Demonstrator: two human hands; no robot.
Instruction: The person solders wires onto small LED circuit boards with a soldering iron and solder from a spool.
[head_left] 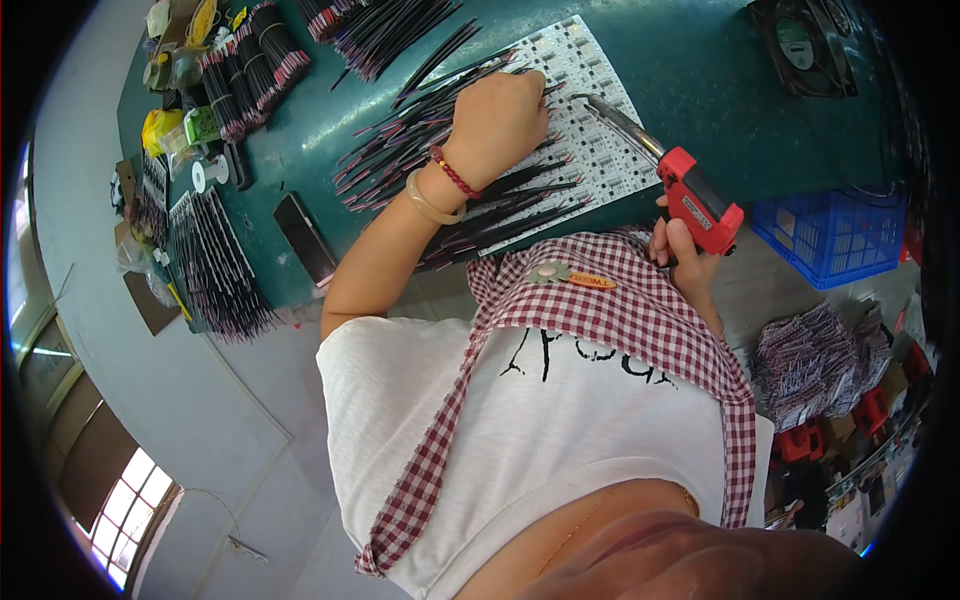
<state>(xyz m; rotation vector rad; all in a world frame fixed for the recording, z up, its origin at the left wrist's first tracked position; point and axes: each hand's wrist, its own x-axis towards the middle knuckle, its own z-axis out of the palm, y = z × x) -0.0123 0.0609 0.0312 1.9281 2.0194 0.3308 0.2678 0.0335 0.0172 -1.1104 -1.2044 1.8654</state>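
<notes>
My left hand (500,118) is closed over the upper edge of a white circuit board panel (610,150). Its fingertips are tucked under, so whatever they pinch is hidden. Thin black wires with reddish ends (400,155) fan out to the left of the panel, and several reach onto it below my wrist. In my right hand (685,255) is a red and black soldering gun (697,200), gripped at the panel's lower right. Its metal tip points up and left over the board, a short way right of my left hand.
On the green table (690,60) lie a phone (305,238), a solder spool (209,174) and bundled black wires (262,60). More wired strips (215,260) hang over the left edge. A black fan (802,45) stands far right, above a blue crate (835,235).
</notes>
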